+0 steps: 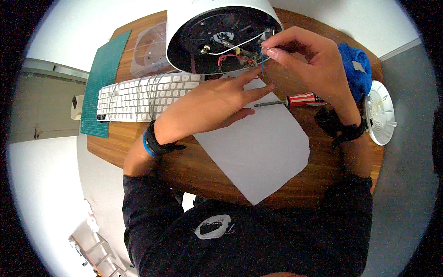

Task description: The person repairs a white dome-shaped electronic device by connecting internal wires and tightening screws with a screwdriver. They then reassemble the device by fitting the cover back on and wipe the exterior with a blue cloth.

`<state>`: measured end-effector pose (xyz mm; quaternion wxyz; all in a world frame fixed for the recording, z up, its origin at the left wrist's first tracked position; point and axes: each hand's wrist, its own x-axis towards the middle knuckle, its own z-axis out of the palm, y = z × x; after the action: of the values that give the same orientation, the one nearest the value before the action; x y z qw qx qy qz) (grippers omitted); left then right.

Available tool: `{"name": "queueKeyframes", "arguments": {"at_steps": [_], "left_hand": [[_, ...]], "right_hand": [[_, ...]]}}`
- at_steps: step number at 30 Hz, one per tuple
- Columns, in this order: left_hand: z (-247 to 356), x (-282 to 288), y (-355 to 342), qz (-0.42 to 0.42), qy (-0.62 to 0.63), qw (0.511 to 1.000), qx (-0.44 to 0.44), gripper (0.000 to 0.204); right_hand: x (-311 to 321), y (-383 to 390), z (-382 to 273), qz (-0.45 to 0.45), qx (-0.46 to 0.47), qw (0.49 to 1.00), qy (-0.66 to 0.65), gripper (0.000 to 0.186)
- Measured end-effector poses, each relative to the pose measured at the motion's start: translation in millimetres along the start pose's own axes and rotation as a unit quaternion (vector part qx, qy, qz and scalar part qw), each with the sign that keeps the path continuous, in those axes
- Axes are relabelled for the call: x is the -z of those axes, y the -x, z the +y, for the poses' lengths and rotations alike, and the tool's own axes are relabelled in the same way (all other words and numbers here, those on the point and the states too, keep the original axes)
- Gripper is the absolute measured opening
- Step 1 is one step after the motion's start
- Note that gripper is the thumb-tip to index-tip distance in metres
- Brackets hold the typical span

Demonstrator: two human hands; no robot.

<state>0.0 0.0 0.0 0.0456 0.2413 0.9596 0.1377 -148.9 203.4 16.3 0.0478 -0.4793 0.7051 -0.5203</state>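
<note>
A white cylindrical appliance housing (177, 23) lies on its side at the far edge of the table, its dark open end toward me. Inside are a white wire (244, 45), red wires (233, 57) and metal parts. My right hand (309, 57) is at the opening's right rim, thumb and index finger pinched on a thin blue wire (263, 64). Below the opening, my left hand (210, 104) reaches in palm down, fingers stretched and apart, fingertips close to that wire. Under the hands lie a screwdriver (302, 99) with a red and white striped handle and a white paper sheet (260, 147).
Left of the housing are a white keyboard (122, 99) with a grey cable across it, a green cutting mat (108, 60) and a clear plastic tray (147, 51). At the right are a blue cloth-like bundle (353, 69) and a round white cover (382, 124) with a yellow wire.
</note>
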Motion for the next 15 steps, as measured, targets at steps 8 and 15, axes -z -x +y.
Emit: {"name": "queueKeyframes", "arguments": {"at_steps": [8,15], "left_hand": [[-8.6,1.7,3.4,0.104,0.075,0.992,-0.017,0.038],[-6.5,17.4,1.5,0.265,0.073,0.96,0.059,0.022]], "right_hand": [[-2.9,-2.1,9.6,0.035,-0.005,0.999,0.004,0.019],[-2.5,-3.0,10.2,0.011,-0.035,0.999,-0.035,0.019]]}}
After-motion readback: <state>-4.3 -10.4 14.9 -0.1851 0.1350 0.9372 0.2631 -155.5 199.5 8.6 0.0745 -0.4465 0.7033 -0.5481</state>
